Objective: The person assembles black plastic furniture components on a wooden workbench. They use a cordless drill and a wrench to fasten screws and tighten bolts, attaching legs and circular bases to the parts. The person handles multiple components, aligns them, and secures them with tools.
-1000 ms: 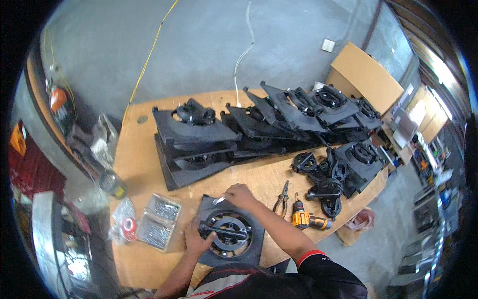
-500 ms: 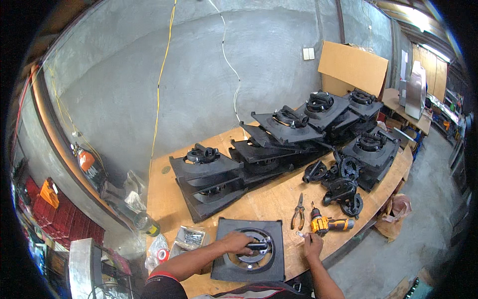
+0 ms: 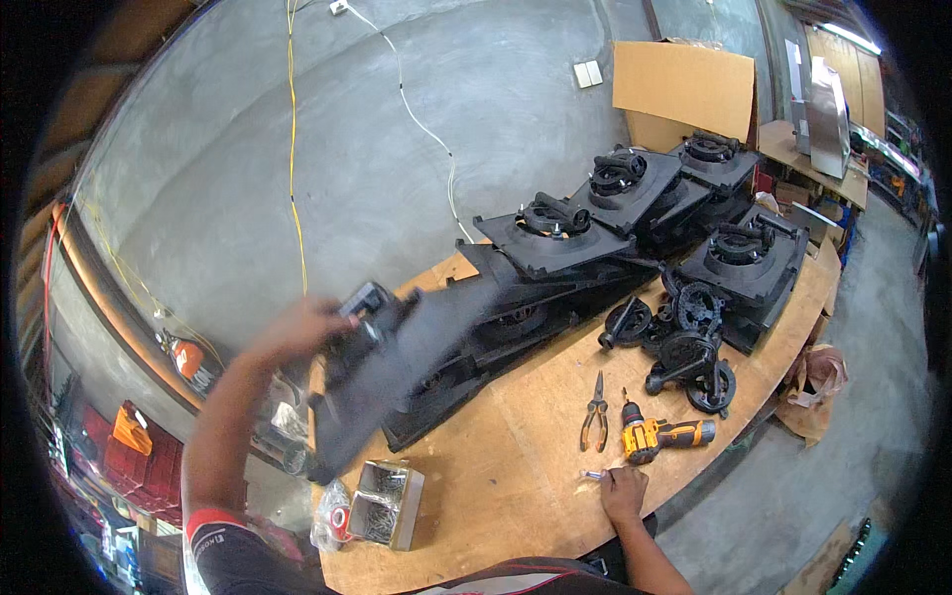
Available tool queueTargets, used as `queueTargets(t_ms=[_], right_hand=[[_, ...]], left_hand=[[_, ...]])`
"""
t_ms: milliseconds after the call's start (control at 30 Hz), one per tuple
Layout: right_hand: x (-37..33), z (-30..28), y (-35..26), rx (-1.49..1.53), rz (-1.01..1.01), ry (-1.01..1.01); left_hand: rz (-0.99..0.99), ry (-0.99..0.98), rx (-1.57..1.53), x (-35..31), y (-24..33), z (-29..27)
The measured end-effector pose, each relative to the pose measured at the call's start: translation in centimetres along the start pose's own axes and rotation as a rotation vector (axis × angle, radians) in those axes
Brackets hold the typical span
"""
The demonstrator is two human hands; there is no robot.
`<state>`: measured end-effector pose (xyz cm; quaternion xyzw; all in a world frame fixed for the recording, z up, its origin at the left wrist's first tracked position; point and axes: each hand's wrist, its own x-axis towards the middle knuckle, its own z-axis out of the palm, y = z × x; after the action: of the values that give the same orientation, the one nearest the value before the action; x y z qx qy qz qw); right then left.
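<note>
Left hand [image 3: 297, 332] raised above the wooden surface [image 3: 516, 466], grip clenched on the upper edge of a black square panel [image 3: 397, 372] with a round fitting on its face. Panel lifted clear of the surface, tilted steeply, blurred, its lower corner hanging near the box of screws [image 3: 387, 504]. Held in front of the nearest end of the row of stacked black panels [image 3: 555, 248], partly hiding them.

Right hand [image 3: 623, 493] laid flat near the front edge of the surface, palm down, grip released, grasping nothing. Fingertips just beside a small bit [image 3: 591, 476] lying on the wood. Close beyond the hand, an orange and black cordless drill [image 3: 662, 436] on its side, and to its left a pair of pliers [image 3: 595, 412] with handles pointing toward the person.

Further along the surface, loose black round parts [image 3: 684, 347] heaped together between the drill and a lone black panel [image 3: 744, 263] at the right end. Row of like panels running from the middle back toward a sheet of cardboard [image 3: 684, 84] propped against the grey wall [image 3: 397, 149]. Yellow cable [image 3: 293, 149] and white cable [image 3: 426, 129] trailing down that wall. Beside the screw box, a clear plastic bag [image 3: 332, 516] with something red inside. Off the left edge of the surface, an orange object [image 3: 186, 359] and red crates [image 3: 124, 456] lower down, too small to tell more.
</note>
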<state>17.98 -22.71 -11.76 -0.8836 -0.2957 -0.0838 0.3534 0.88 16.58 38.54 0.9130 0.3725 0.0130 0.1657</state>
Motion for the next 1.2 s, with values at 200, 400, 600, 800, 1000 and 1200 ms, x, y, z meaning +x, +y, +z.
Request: queueTargets(t_ms=[200,400,600,800,1000,1200], right_hand=[[0.3,-0.2,-0.1,-0.024,0.029,-0.104],[0.1,-0.1,0.2,0.009,0.041,-0.135],[0.0,0.3,0.5,0.012,-0.001,-0.081],[0.2,0.6,0.9,-0.101,-0.001,-0.079],[0.4,1.2,0.1,-0.077,-0.031,-0.107],[0.8,0.9,-0.2,-0.108,-0.021,-0.089]], left_hand=[[-0.053,0.129,0.062,11.6,-0.9,-6.1],[-0.156,0.094,-0.083,25.4,-4.5,-1.3],[-0.428,0.003,-0.048,37.0,-10.0,4.7],[-0.297,0.063,0.046,38.9,-6.4,8.3],[-0.232,0.09,0.223,37.2,-5.3,9.9],[-0.159,0.083,0.159,34.5,-1.9,8.7]])
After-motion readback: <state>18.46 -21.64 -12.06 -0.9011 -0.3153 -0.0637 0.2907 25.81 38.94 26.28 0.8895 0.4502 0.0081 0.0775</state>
